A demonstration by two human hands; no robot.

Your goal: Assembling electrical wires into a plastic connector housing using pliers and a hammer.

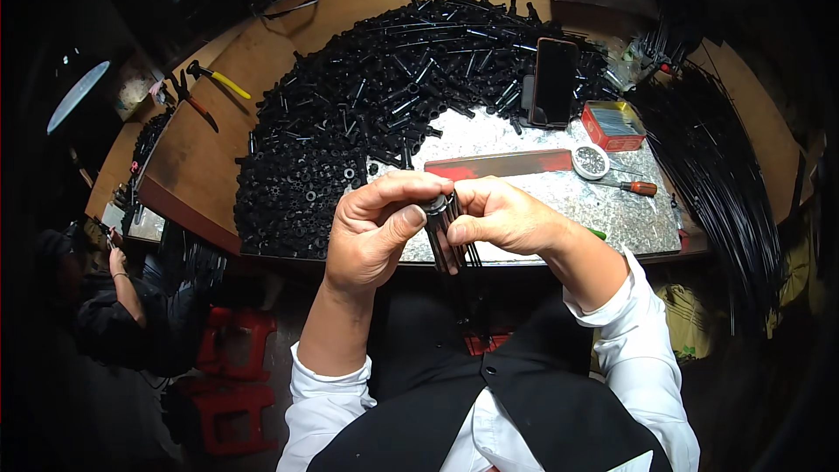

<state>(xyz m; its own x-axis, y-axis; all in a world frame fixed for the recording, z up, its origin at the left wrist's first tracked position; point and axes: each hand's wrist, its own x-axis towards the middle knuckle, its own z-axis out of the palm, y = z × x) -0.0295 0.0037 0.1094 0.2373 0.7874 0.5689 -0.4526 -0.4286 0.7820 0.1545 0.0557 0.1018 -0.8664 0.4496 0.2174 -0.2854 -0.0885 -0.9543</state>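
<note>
Brown wood shows on the tabletop, whose near edge lies at the fingers. Beyond them and to their left spreads the largest thing on it, a heap of black tubes and fittings; a piece dropped among these would be hard to tell apart, and a bump could send loose ones sliding toward the fingers. Well to their right, a bundle of black rods overhangs the edge, where a sleeve might snag it. The left hand and the right hand both have their fingers closed around a black tube, the left at its top, the right at its side; its lower end points toward the lap, so a loosened pinch could let it fall. Just past the fingers, a red bar stands in the way of a straight reach forward. Farther off to the right are a propped phone and a red tin. Nearer the fingers on that side, a screwdriver lies beside a small white dish of tiny bits, which a careless elbow or forearm could tip.
</note>
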